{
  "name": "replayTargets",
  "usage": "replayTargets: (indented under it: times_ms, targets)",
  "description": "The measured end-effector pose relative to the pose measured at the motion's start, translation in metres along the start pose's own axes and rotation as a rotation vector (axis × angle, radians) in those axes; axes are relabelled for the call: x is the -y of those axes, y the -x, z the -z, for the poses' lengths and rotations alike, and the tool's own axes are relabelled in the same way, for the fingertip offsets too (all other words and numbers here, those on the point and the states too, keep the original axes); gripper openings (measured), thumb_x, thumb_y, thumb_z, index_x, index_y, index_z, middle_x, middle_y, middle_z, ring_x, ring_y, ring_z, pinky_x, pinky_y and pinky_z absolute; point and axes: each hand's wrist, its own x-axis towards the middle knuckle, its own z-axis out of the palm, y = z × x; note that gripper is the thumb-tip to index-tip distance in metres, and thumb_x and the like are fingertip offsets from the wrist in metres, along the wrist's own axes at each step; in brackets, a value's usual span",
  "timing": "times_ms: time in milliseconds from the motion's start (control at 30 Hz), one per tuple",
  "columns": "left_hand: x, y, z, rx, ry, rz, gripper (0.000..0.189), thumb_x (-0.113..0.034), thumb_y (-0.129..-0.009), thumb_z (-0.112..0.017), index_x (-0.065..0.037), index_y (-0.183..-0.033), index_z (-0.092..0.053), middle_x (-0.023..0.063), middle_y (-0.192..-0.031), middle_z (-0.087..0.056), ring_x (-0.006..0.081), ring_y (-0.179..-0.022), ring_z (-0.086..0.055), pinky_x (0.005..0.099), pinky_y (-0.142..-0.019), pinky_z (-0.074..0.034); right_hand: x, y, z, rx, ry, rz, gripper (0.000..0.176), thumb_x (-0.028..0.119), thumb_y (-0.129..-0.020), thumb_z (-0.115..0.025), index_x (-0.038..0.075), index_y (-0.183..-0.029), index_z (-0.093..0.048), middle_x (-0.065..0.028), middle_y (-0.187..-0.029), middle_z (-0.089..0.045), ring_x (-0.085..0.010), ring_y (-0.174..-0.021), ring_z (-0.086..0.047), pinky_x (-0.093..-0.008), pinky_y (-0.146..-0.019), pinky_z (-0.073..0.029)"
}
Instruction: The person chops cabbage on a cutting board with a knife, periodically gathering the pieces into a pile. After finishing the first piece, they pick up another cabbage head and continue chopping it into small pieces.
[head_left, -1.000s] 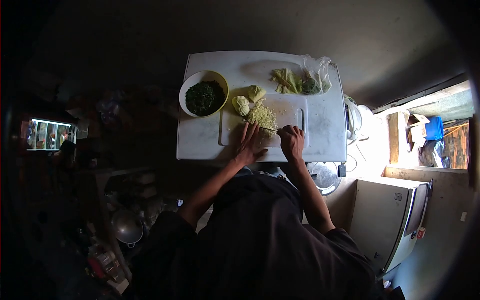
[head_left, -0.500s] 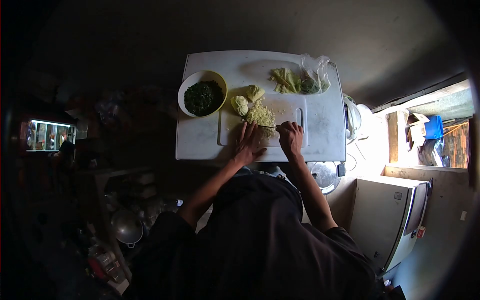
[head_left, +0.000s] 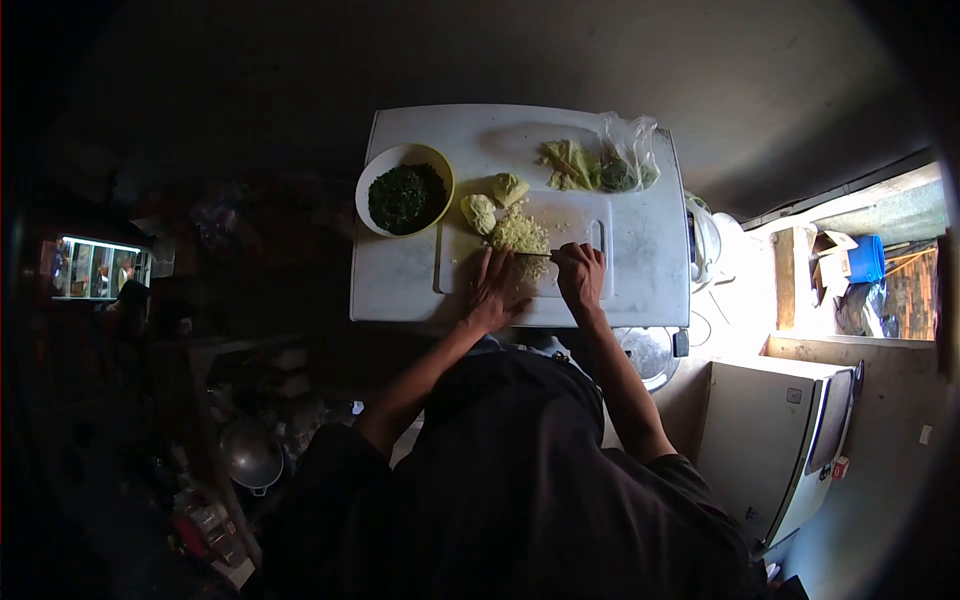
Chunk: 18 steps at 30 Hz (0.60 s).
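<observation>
My right hand point(head_left: 581, 277) is closed around the handle of a knife point(head_left: 534, 254). The thin blade points left and lies across a pile of chopped pale cabbage point(head_left: 518, 231) on the white cutting board point(head_left: 580, 225). At the blade's tip end rests my left hand point(head_left: 490, 292), fingers stretched out and thumb apart; it seems to touch the tip. Just beyond the pile sit two cabbage pieces, one on the left point(head_left: 479, 214) and one farther back point(head_left: 509, 188). Fine bits are scattered around the blade.
A bowl point(head_left: 448, 190) of chopped dark greens stands at the white table's point(head_left: 480, 130) left. Loose leaves point(head_left: 571, 164) and a clear plastic bag point(head_left: 632, 140) with greens lie at the back right. A white appliance point(head_left: 755, 430) stands right, a metal pot point(head_left: 250, 457) lower left.
Hands and knife stay almost in place, with the blade still over the cabbage pile. The whole view has shifted very slightly.
</observation>
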Motion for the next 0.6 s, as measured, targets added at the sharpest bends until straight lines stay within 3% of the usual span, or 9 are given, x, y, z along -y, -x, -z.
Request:
replayTargets:
  times_ms: [167, 233, 333, 467, 600]
  targets:
    - [0.0, 0.009, 0.002, 0.068, -0.017, 0.027, 0.111, -0.048, -0.079, -0.076, -0.006, -0.162, -0.015, 0.015, -0.168, -0.014, 0.0461, -0.152, -0.012, 0.0575, -0.12, -0.023, -0.008, 0.006, -0.009, 0.047, 0.025, -0.005, 0.017, 0.012, -0.083, -0.062, 0.016, -0.087, -0.078, 0.0004, -0.092, -0.068, -0.0217, -0.091, -0.062, -0.0385, -0.086, -0.043]
    - [0.001, 0.007, -0.003, -0.021, -0.034, -0.017, 0.112, -0.048, -0.079, -0.076, -0.007, -0.162, -0.014, 0.014, -0.168, -0.014, 0.0456, -0.152, -0.012, 0.0581, -0.119, -0.024, -0.005, 0.001, -0.006, 0.016, 0.021, -0.003, 0.017, 0.012, -0.083, -0.062, 0.016, -0.087, -0.078, 0.0004, -0.092, -0.068, -0.0219, -0.091, -0.062, -0.0385, -0.086, -0.043]
    - [0.002, 0.006, -0.002, 0.05, -0.052, 0.027, 0.112, -0.049, -0.078, -0.075, -0.007, -0.162, -0.014, 0.0145, -0.168, -0.013, 0.0453, -0.152, -0.012, 0.0579, -0.119, -0.025, -0.008, 0.005, -0.011, 0.004, -0.001, -0.001, 0.017, 0.012, -0.083, -0.062, 0.016, -0.086, -0.078, 0.0005, -0.092, -0.068, -0.0222, -0.091, -0.061, -0.0382, -0.086, -0.042]
    - [0.004, 0.004, -0.004, -0.006, -0.055, -0.007, 0.111, -0.049, -0.078, -0.074, -0.007, -0.162, -0.014, 0.0136, -0.169, -0.012, 0.0449, -0.153, -0.012, 0.0577, -0.119, -0.026, -0.012, 0.004, -0.014, 0.013, 0.01, 0.01, 0.017, 0.011, -0.083, -0.062, 0.016, -0.087, -0.077, 0.0006, -0.092, -0.067, -0.0225, -0.09, -0.061, -0.0381, -0.086, -0.042]
    - [-0.001, 0.006, 0.004, 0.075, -0.028, 0.028, 0.109, -0.049, -0.08, -0.073, -0.006, -0.162, -0.015, 0.0133, -0.169, -0.012, 0.0444, -0.153, -0.011, 0.0575, -0.119, -0.026, -0.01, 0.003, -0.015, -0.047, -0.014, 0.022, 0.016, 0.012, -0.083, -0.062, 0.016, -0.085, -0.077, 0.001, -0.09, -0.067, -0.022, -0.09, -0.061, -0.0376, -0.086, -0.043]
